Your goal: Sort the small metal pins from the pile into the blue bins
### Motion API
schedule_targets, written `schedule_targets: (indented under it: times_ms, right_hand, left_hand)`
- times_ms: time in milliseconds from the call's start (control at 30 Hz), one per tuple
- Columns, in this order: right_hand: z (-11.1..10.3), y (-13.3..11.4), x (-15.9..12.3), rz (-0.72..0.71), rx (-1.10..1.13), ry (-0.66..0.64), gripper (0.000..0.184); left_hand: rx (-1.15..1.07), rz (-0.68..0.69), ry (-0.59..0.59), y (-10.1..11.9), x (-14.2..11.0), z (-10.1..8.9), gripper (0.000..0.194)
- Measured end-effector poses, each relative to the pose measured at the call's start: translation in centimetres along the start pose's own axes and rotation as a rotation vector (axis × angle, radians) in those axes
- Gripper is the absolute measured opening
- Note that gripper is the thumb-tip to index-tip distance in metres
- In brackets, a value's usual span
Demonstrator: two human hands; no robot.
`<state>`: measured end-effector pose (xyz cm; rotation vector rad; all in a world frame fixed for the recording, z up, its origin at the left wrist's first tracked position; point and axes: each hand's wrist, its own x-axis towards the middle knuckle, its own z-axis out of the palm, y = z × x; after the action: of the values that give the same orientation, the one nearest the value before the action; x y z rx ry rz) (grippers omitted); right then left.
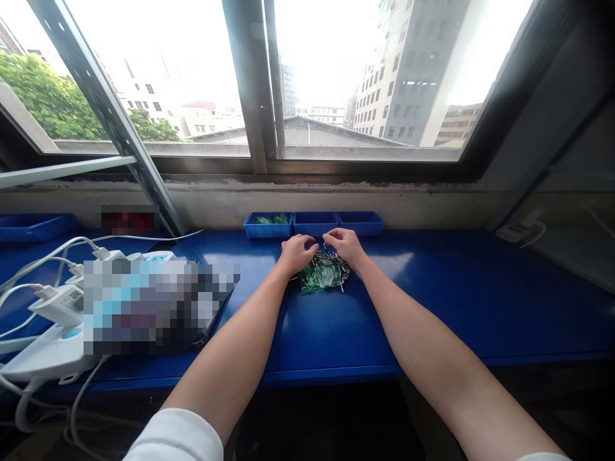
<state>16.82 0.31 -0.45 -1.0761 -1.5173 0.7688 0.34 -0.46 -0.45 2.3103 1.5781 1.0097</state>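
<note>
A pile of small green parts with thin metal pins (324, 276) lies on the blue table (432, 301) in front of me. My left hand (296, 252) rests at the pile's left far edge with fingers curled. My right hand (344, 246) sits at the pile's right far edge, fingers pinched together near a tiny metal piece; what it holds is too small to name. The two hands almost touch above the pile.
Three blue trays stand in a row by the window wall: the left tray (268, 226) holds green parts, then the middle tray (316, 223) and the right tray (361, 223). White power strips and cables (52, 301) lie at the left. Another blue tray (33, 226) sits far left.
</note>
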Motion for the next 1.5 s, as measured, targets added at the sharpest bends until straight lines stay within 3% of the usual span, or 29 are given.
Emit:
schedule_targets:
  times_ms: [200, 333, 500, 700, 933, 1100, 1200, 1333, 1500]
  right_hand:
    - [0.1, -0.3, -0.1, 0.05, 0.112, 0.009, 0.028]
    - [0.0, -0.2, -0.1, 0.076, 0.133, 0.023, 0.025]
    - [-0.1, 0.1, -0.2, 0.041, -0.039, -0.012, 0.023]
    - [0.0, -0.1, -0.5, -0.027, -0.272, -0.068, 0.04]
    - [0.1, -0.5, -0.5, 0.029, 0.11, -0.071, 0.029]
    - [-0.3, -1.0, -0.6, 0.051, 0.139, -0.028, 0.028]
    - [-0.8, -0.7, -0.4, 0.015, 0.002, 0.074, 0.028]
    - [-1.6, 0.3, 0.1, -0.067, -0.456, 0.246, 0.035]
    - [-2.2, 1.0, 0.6, 0.031, -0.843, 0.253, 0.056]
  left_hand:
    - [-0.206, 0.074, -0.052, 0.6, -0.3, -0.3, 0.024]
    - [-0.221, 0.102, 0.011, 0.2, -0.1, 0.0, 0.024]
    - [-0.159, 0.053, 0.054, -0.3, 0.2, 0.3, 0.024]
    - [-0.125, 0.004, 0.03, -0.1, 0.2, 0.2, 0.036]
    - [-0.082, -0.037, 0.037, -0.3, 0.4, 0.2, 0.036]
    - [-0.081, -0.046, 0.045, -0.2, 0.4, 0.2, 0.034]
    - [-0.055, -0.107, 0.102, 0.0, 0.4, 0.0, 0.033]
    - [-0.016, -0.198, 0.126, -0.1, 0.5, -0.1, 0.033]
    - [0.06, -0.256, 0.073, -0.8, 0.6, 0.2, 0.029]
